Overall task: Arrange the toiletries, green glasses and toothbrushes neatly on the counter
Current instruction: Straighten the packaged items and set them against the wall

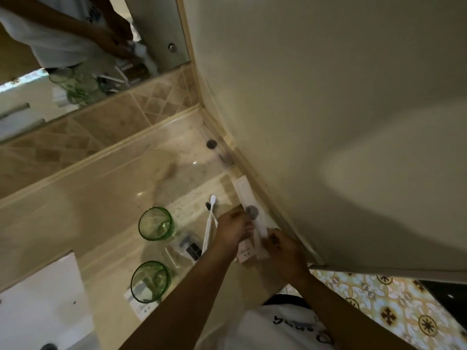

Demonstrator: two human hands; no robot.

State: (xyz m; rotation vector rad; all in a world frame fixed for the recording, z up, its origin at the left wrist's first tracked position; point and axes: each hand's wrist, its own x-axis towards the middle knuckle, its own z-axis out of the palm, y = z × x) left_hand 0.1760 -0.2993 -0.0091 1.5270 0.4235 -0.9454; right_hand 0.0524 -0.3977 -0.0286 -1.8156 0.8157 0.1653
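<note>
Toiletries, white packets (260,238) half hidden under both hands, are pinched by the left hand (233,229) and right hand (284,248), reaching over the surface (101,198).

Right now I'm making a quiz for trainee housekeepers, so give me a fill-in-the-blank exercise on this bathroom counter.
1. The number of green glasses standing on the counter is ___.
2. The glasses stand with their open mouths facing ___.
3. Both the left hand and the right hand hold white ___ near the wall.
4. The white toothbrush lies to the ___ of the glasses.

Missing words: two; up; packets; right
</note>
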